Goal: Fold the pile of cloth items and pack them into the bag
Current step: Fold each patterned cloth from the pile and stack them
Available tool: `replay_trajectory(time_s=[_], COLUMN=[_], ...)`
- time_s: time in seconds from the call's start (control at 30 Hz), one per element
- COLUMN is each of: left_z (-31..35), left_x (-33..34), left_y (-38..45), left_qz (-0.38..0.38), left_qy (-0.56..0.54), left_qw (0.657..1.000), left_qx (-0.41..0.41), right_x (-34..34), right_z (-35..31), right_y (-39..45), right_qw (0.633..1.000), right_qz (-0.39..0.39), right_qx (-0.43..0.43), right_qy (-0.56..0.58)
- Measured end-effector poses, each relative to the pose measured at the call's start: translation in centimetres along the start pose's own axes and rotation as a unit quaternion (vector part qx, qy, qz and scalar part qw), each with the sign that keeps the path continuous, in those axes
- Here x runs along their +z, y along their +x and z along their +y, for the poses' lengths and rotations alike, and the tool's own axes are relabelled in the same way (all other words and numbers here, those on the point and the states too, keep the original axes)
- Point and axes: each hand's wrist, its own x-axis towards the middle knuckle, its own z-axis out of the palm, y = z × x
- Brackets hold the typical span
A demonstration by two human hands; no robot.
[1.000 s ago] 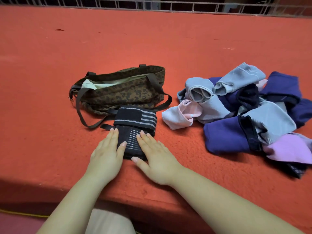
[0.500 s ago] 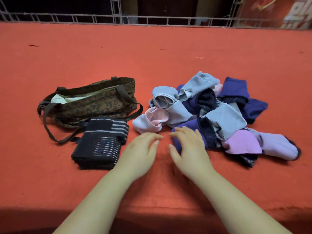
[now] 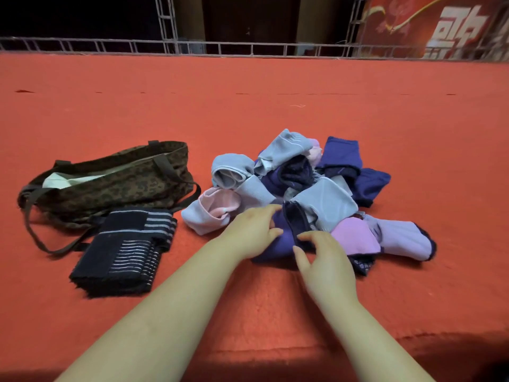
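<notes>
While one dark striped item [image 3: 124,250] lies folded flat on the red carpet [image 3: 248,106] just in front of the bag [image 3: 110,183], not yet packed, the rest of the work is still ahead: the pile [image 3: 311,199] of grey, pink and purple pieces sits loose and tangled to the bag's right. Bag mouth is open, pale lining showing; whether anything is inside cannot be told. Left hand [image 3: 250,232] rests on the near purple piece [image 3: 278,244], fingers curling at its edge; right hand [image 3: 322,260] is spread with fingertips touching the same piece, no firm grip seen. Judgement: early stage, one of many done. Bare carpet lies near, left and beyond; the platform's front edge runs close under the forearms, a railing [image 3: 248,46] well behind.
</notes>
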Motion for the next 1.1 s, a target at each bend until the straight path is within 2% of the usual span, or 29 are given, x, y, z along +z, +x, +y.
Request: replay_trajectory(time_s=[0.1, 0.23, 0.4, 0.57, 0.67, 0.77, 0.87, 0.97, 1.1], left_z=[-0.8, -1.1, -1.9, -2.4, -1.9, -1.1, -0.8, -1.4, -2.4], left_x=[1.4, 3.3, 4.6, 4.4, 2.8, 0.9, -0.1, -0.1, 0.4], left_y=[-0.2, -1.1, -2.5, -3.4, -4.8, -7.4, -9.9, -11.5, -12.1], left_qz=[0.007, 0.049, 0.002, 0.033, 0.024, -0.007, -0.021, -0.013, 0.013], left_qy=[0.021, -0.048, -0.039, -0.031, -0.164, -0.335, -0.440, -0.476, -0.436], left_qw=[1.000, 0.998, 0.999, 0.998, 0.985, 0.942, 0.897, 0.878, 0.896], left_qx=[0.007, -0.007, 0.028, 0.052, 0.051, 0.012, -0.016, -0.054, -0.081], right_x=[-0.4, -0.6, -0.2, -0.3, -1.7, -3.3, -4.1, -3.6, -2.6], right_z=[0.5, 1.4, 1.6, 1.4, 0.9, 0.0, -1.3, -2.1, -2.9], right_y=[-0.3, -0.8, -1.4, -2.1, -2.3, -2.6, -3.3, -3.9, -4.5], right_qw=[0.999, 0.998, 0.987, 0.975, 0.973, 0.969, 0.959, 0.940, 0.913], right_qz=[-0.021, -0.041, -0.030, -0.036, -0.040, -0.062, -0.099, -0.155, -0.156], right_qx=[-0.005, -0.001, 0.061, 0.084, 0.054, 0.026, 0.013, 0.021, 0.071], right_qy=[0.025, 0.050, 0.145, 0.201, 0.222, 0.237, 0.266, 0.303, 0.371])
